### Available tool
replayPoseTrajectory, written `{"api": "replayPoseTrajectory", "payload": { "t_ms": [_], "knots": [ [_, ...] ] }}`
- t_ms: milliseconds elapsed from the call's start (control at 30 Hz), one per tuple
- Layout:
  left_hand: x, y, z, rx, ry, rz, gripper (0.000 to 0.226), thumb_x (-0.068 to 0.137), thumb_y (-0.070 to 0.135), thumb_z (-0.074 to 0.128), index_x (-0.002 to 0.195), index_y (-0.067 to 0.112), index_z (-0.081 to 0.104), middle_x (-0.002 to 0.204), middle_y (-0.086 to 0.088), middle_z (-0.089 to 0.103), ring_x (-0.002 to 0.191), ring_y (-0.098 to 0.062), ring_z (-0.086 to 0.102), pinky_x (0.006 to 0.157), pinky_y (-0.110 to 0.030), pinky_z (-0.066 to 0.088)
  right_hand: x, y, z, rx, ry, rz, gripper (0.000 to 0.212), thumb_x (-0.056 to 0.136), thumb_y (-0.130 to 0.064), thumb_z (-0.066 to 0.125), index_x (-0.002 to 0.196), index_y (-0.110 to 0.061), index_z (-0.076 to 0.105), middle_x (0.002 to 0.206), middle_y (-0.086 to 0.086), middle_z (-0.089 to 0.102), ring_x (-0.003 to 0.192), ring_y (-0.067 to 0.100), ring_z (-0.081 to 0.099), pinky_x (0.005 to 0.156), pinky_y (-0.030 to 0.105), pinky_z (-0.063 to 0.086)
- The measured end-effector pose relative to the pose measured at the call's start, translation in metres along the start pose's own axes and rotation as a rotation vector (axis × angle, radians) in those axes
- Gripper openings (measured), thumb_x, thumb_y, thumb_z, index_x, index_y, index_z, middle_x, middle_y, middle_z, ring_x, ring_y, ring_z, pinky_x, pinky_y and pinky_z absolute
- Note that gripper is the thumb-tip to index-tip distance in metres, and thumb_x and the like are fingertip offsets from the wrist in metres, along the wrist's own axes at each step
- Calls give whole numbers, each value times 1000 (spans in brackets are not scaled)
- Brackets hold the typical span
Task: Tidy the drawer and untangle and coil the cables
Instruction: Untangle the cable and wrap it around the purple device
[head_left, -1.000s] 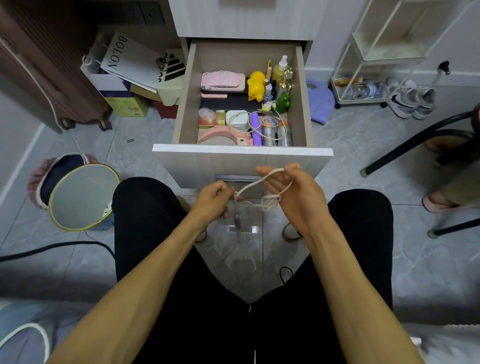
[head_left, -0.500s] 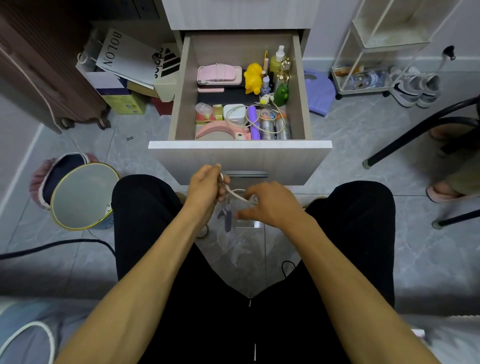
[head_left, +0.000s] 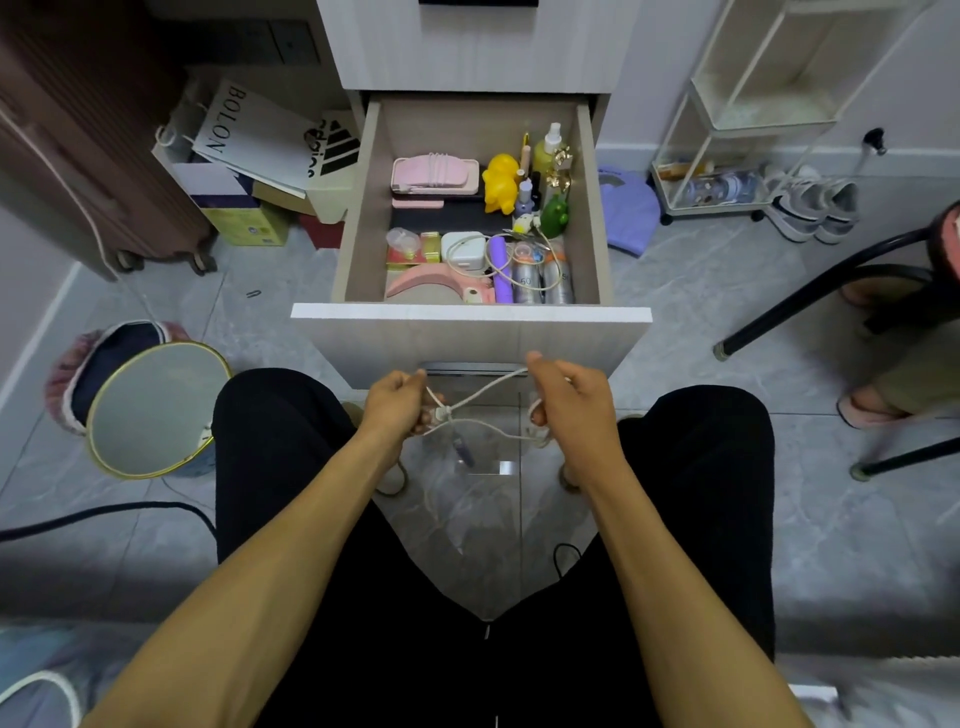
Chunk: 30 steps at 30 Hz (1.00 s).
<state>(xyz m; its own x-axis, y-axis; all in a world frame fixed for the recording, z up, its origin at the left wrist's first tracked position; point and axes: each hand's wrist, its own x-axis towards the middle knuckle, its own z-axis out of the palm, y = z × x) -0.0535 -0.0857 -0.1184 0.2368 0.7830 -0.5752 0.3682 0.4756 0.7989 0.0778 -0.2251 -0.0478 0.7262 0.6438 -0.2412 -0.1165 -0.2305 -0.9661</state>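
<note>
**Head view: both hands pulling a white cable apart below the open drawer**

Head camera is looking down at a seated person whose left hand (head_left: 396, 401) and right hand (head_left: 567, 400) are each gripping the white cable (head_left: 480, 391), fingers curled closed around it. The cable is stretching between the two fists in two strands that cross just beside the left hand, with a small purple plug (head_left: 464, 451) dangling beneath. The hands are hovering at the drawer's 6 o'clock, just under its front panel. The drawer (head_left: 470, 328) is standing open, holding a white charger (head_left: 463, 252) with another looped cord, a yellow duck toy (head_left: 501, 182) toward 12 o'clock and a pink case (head_left: 434, 174).
</note>
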Motion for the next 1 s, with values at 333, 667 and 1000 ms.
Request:
{"api": "replayPoseTrajectory", "payload": {
  "t_ms": [333,667,1000],
  "knots": [
    [10,3,3,68,25,-33,34,97,27,61,69,8,60,64,-10,65,47,-16,54,35,-18,36,-5,-11,-4,71,19,-121,50,99,-20,53,51,-16,37,44,-6,37,47,14,49,54,28,38],
    [12,2,-6,161,35,-89,36,99,31,55,69,11,57,68,-8,65,46,-14,44,40,-21,35,-7,-16,-1,82,28,-143,47,101,-18,48,56,-4,41,53,13,39,44,9,45,50,21,41],
    [-38,37,-13,19,-112,152,28,93,26,64,70,11,59,52,2,51,40,-8,36,37,-17,27,16,4,1,-17,-31,126,30,103,-22,41,81,-12,58,61,-2,55,53,5,53,58,23,46]
  ]
}}
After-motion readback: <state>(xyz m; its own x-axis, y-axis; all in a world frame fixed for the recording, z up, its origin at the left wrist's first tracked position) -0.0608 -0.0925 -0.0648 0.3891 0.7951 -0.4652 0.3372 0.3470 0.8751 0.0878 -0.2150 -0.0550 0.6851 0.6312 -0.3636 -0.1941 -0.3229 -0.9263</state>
